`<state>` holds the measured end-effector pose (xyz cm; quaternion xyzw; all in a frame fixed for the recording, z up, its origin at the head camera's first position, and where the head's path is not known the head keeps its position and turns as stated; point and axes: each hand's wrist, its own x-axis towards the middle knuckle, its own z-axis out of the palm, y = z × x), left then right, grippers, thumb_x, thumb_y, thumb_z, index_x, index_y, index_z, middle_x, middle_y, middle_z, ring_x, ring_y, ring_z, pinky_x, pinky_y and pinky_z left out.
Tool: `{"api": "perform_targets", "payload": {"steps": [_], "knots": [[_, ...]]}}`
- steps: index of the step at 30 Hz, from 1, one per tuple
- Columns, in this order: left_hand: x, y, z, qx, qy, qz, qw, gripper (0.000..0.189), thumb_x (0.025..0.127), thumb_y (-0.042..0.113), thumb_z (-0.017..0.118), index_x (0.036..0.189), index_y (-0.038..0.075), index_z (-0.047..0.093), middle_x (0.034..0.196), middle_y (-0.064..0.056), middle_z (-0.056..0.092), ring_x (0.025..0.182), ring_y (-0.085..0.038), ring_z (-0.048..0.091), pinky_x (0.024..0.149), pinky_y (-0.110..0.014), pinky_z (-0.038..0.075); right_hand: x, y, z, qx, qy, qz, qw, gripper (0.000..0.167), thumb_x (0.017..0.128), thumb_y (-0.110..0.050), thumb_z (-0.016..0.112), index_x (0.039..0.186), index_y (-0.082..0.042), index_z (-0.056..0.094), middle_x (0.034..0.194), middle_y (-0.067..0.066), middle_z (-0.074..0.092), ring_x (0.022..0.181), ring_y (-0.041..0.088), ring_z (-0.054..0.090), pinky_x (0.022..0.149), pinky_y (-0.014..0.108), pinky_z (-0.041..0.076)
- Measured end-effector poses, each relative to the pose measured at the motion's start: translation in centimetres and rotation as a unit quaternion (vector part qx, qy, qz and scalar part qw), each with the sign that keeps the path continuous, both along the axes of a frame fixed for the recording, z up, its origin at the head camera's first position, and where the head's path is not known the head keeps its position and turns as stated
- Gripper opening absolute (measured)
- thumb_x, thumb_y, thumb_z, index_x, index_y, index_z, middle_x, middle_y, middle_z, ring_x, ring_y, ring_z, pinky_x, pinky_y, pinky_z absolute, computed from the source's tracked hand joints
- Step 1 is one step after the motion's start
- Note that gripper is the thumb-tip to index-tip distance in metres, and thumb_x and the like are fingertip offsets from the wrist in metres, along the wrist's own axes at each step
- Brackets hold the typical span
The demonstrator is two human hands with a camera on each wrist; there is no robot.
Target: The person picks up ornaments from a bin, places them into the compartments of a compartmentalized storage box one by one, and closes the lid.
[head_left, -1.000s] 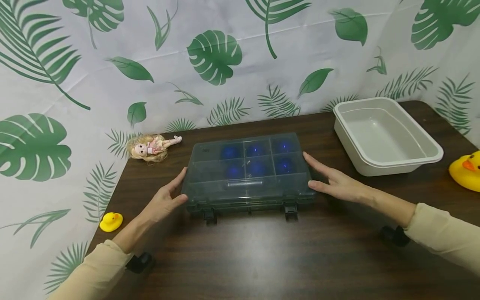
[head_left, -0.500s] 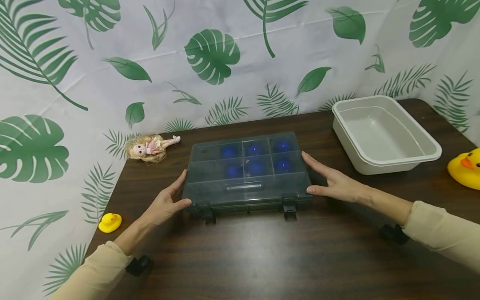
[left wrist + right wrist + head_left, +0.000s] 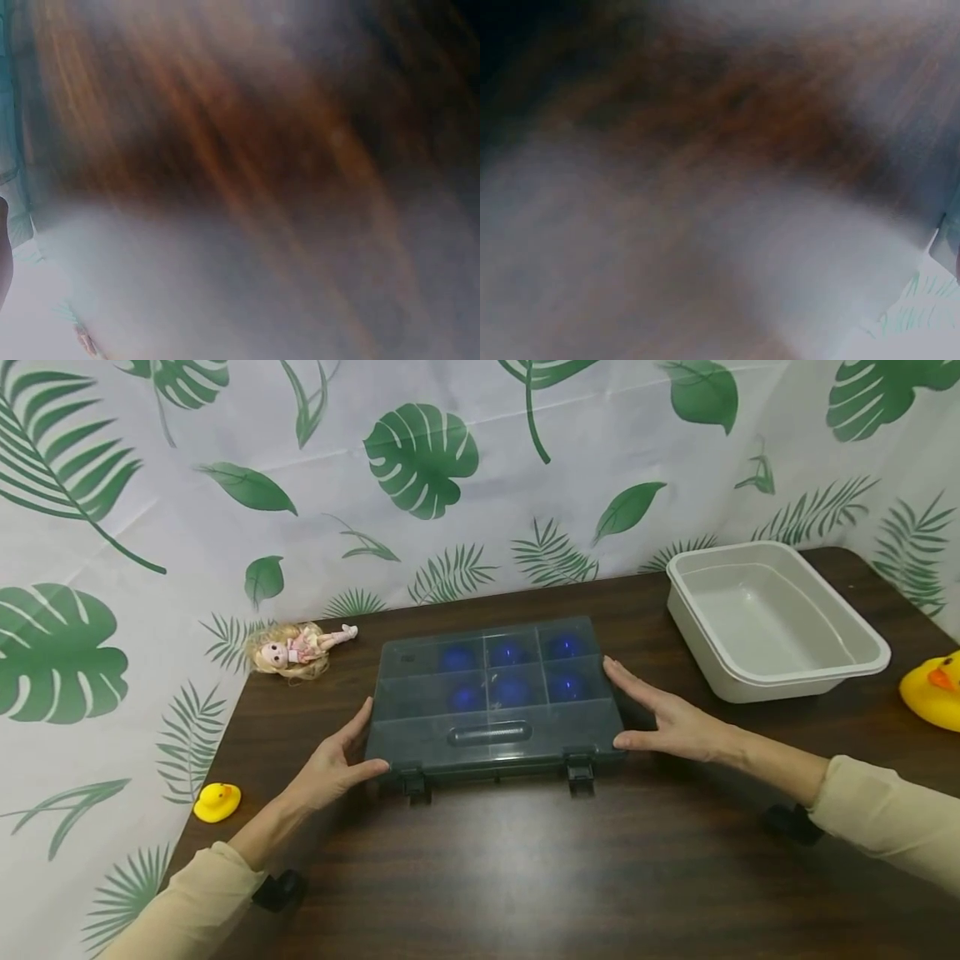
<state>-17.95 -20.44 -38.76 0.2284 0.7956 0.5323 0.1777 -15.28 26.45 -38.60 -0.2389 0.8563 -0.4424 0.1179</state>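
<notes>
A dark translucent plastic organizer box (image 3: pixel 491 697) with a lid and two front latches lies at mid-table in the head view. Through its divided lid show several blue balls (image 3: pixel 510 692). My left hand (image 3: pixel 330 772) is at the box's left side, its thumb over the front left corner and its other fingertips along the side. Against the right side rest the straight fingertips and thumb of my right hand (image 3: pixel 675 718), spread apart. Both wrist views are mostly blurred table top, with the box's edge (image 3: pixel 9 112) at the far left of the left wrist view.
A doll (image 3: pixel 296 649) lies at the back left, a small yellow rubber duck (image 3: pixel 217 802) at the left edge. A grey-white plastic basin (image 3: pixel 810 675) stands back right, beside a larger rubber duck (image 3: pixel 930 693). A leaf-print curtain (image 3: pixel 465 468) hangs behind the dark wooden table (image 3: pixel 510 877).
The box's front wall shows less than before and glare has left the handle area of its lid. My left thumb has moved slightly right over the corner. The right hand keeps its place.
</notes>
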Motion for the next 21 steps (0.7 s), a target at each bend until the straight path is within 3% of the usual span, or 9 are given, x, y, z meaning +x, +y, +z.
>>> {"api": "perform_targets", "payload": {"steps": [6,10,12,14,18,21], "knots": [[-0.4,0.0,-0.1,-0.031,0.008,0.005,0.9995,0.088,0.088,0.012,0.066,0.151,0.006,0.004,0.158,-0.013,0.000,0.143,-0.035,0.008,0.099,-0.005,0.025,-0.4,-0.1,-0.2,0.005,-0.002,-0.003,1.0000,0.093,0.086,-0.018,0.069,0.153,-0.022,0.005,0.159,0.010,-0.003,0.145,0.029,-0.004,0.105,0.068,0.013],[-0.6,0.0,0.6,-0.089,0.024,0.005,0.9957,0.091,0.087,0.019,0.068,0.151,0.008,0.004,0.158,-0.011,0.002,0.143,-0.033,0.012,0.109,-0.025,0.026,-0.5,-0.1,-0.2,0.015,-0.002,-0.006,0.9999,0.093,0.086,-0.019,0.069,0.153,-0.022,0.005,0.159,0.010,-0.002,0.145,0.030,-0.003,0.105,0.068,0.014],[-0.8,-0.1,1.1,-0.110,0.046,0.004,0.9928,0.092,0.086,0.020,0.069,0.151,0.007,0.005,0.158,-0.012,0.004,0.142,-0.034,0.015,0.109,-0.038,0.026,-0.6,-0.1,-0.2,0.017,-0.002,-0.005,0.9998,0.093,0.086,-0.020,0.069,0.153,-0.023,0.005,0.159,0.010,-0.002,0.145,0.031,-0.003,0.105,0.068,0.015],[-0.9,0.1,1.8,-0.117,0.067,0.008,0.9908,0.093,0.085,0.020,0.071,0.151,0.009,0.006,0.158,-0.009,0.006,0.142,-0.031,0.017,0.108,-0.042,0.026,-0.7,-0.1,-0.2,0.015,-0.001,-0.001,0.9999,0.092,0.086,-0.021,0.069,0.153,-0.023,0.005,0.159,0.011,-0.002,0.145,0.031,-0.002,0.105,0.067,0.015],[-1.1,2.4,3.6,-0.104,0.125,0.002,0.9867,0.094,0.082,0.019,0.073,0.152,0.012,0.010,0.158,-0.006,0.010,0.144,-0.025,0.015,0.110,-0.043,0.025,-0.7,-0.1,-0.2,0.013,0.001,0.002,0.9999,0.093,0.086,-0.021,0.069,0.153,-0.021,0.005,0.159,0.011,-0.002,0.145,0.031,-0.002,0.105,0.067,0.015],[-1.0,5.9,4.9,-0.086,0.178,-0.035,0.9797,0.094,0.079,0.018,0.076,0.151,0.012,0.017,0.156,-0.006,0.018,0.142,-0.023,0.021,0.111,-0.044,0.027,-0.6,0.0,-0.1,0.013,0.004,-0.004,0.9999,0.093,0.086,-0.020,0.070,0.153,-0.020,0.006,0.159,0.012,-0.001,0.145,0.031,-0.002,0.105,0.067,0.015]]}}
